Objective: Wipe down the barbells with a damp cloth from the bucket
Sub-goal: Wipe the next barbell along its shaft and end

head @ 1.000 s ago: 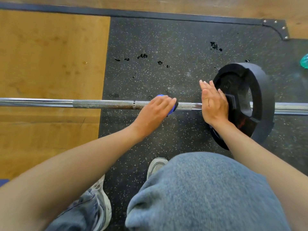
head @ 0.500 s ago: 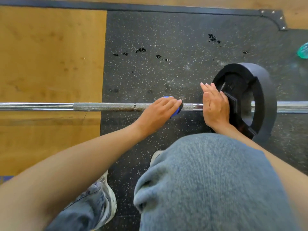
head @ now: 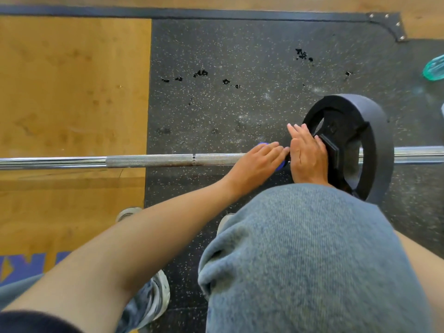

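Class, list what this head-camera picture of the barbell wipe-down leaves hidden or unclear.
- Blue cloth: mostly under the left hand; dampness unreadable.
- Bar: both ends cut off by the frame edges.
- Right hand flat against the weight plate; the knee covers its wrist.
- Bucket: not in view.
- Green thing: cut off at the right edge.

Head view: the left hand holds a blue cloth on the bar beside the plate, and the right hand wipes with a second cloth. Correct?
Not quite. In the head view the right hand holds no cloth; it lies flat against the black plate. The left hand does hold the blue cloth on the bar.
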The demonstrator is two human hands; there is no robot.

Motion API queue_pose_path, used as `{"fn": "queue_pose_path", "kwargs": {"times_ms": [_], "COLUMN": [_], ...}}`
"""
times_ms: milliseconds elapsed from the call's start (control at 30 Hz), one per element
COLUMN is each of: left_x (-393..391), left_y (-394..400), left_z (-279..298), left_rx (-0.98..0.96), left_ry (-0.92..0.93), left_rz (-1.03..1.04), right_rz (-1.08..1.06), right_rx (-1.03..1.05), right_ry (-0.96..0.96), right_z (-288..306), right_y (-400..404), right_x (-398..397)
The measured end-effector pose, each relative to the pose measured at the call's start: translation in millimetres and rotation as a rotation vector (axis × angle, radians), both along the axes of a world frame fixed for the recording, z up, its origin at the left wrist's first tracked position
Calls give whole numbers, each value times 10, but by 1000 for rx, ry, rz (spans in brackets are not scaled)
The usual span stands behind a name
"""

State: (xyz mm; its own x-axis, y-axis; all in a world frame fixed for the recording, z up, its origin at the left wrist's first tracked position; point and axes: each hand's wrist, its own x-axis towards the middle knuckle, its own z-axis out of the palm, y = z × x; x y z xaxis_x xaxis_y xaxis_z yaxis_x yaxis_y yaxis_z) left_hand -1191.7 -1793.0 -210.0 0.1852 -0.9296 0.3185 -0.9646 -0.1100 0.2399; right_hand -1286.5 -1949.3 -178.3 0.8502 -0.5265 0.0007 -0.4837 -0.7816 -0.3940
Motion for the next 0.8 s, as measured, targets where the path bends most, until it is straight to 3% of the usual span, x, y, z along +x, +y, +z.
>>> {"fn": "queue_pose_path", "kwargs": {"times_ms": [200,533,800], "left_x": [271,31,664], "left_y": [769,-69,283], "left_z": [-57,43,153], "left_rx": [27,99,133], "left_ry": [0,-103,-166], "left_rz": [90,109,165], "right_rz": [-18,-14,53], "right_rx": [-19,-6,-27], "right_ry": [-72,5,78], "right_z": [-42,16,49], "right_y": [48,-64,-343], "right_x": [-9,238,777]}}
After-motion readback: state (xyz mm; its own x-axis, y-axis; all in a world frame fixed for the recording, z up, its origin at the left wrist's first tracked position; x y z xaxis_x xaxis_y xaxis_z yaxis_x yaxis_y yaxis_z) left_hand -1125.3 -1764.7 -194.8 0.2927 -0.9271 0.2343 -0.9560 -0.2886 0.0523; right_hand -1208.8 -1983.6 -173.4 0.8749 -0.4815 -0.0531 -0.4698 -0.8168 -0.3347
